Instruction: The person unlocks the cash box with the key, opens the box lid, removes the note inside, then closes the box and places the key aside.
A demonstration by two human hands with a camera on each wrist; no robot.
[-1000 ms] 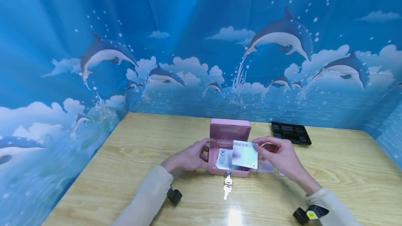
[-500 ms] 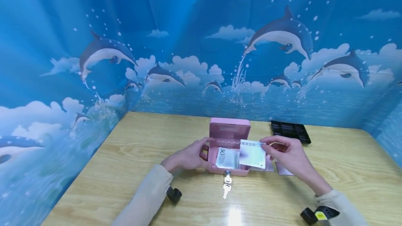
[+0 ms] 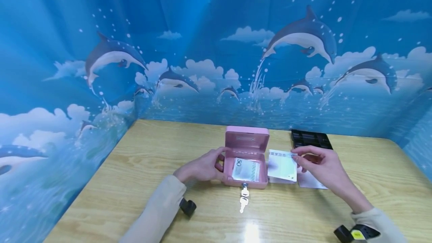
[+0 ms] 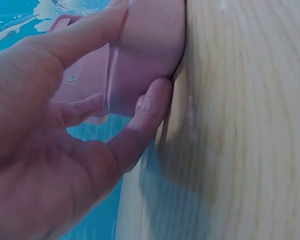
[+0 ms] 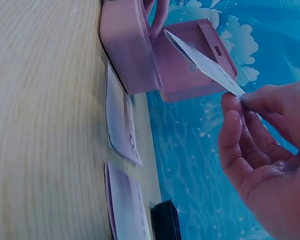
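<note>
With the left hand (image 3: 202, 168) gripping the box (image 3: 245, 160), the right hand (image 3: 320, 166) fingers, pinching the banknote (image 3: 282, 166), should lower it flat onto the notes (image 3: 312, 180) just beneath them on the bench (image 3: 135, 183).

Beige long sleeves (image 3: 158, 209) on both arms, black wrist cameras (image 3: 187, 207) (one yellow-marked).

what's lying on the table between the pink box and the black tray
Two banknotes lie flat on the table between the pink box and the black tray, clearest in the right wrist view.
</note>
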